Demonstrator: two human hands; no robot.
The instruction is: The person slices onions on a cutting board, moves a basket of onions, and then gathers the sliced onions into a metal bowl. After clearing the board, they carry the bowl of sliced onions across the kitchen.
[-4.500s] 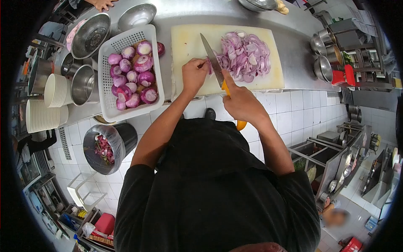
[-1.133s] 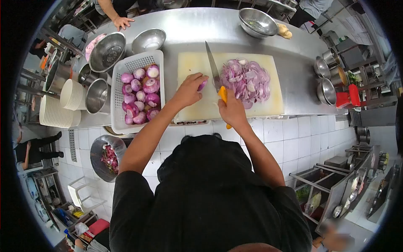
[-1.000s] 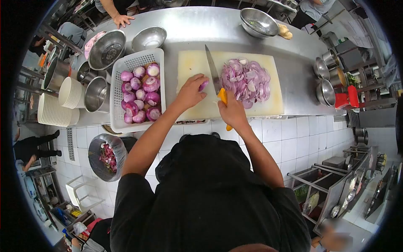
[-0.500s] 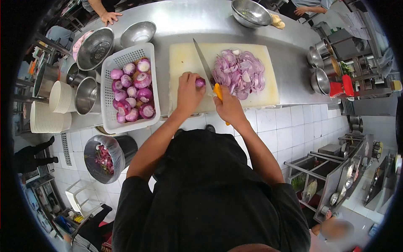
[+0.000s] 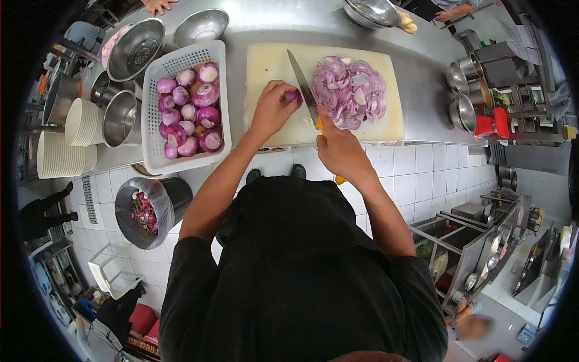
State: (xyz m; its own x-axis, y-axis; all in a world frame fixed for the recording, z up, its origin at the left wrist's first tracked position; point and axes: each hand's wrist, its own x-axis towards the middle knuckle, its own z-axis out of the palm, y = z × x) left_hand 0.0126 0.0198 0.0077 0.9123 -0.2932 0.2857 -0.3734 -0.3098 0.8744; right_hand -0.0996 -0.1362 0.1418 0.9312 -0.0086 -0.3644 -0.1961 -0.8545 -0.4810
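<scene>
My right hand (image 5: 339, 143) is closed round the orange handle of a long knife (image 5: 303, 84), its index finger along the base of the blade. The blade points away from me over a pale cutting board (image 5: 265, 60). To the left of the blade, my left hand (image 5: 272, 111) pinches a small purple onion (image 5: 294, 97) at the board's middle. A heap of sliced purple onion (image 5: 350, 93) lies on the board right of the knife. Left of the board, a white perforated basket (image 5: 224, 90) holds several peeled purple onions (image 5: 207, 116).
Metal bowls (image 5: 201, 28) and stacked white containers (image 5: 63, 155) stand left on the steel counter (image 5: 271, 24). More bowls (image 5: 369, 13) sit at the back. A lined bin (image 5: 172, 202) with onion scraps stands on the floor. Another person's hand (image 5: 158, 6) rests at the far edge.
The view has shifted, so the counter appears higher. My right hand's index finger now reaches forward along the blade. My left hand still holds the small onion.
</scene>
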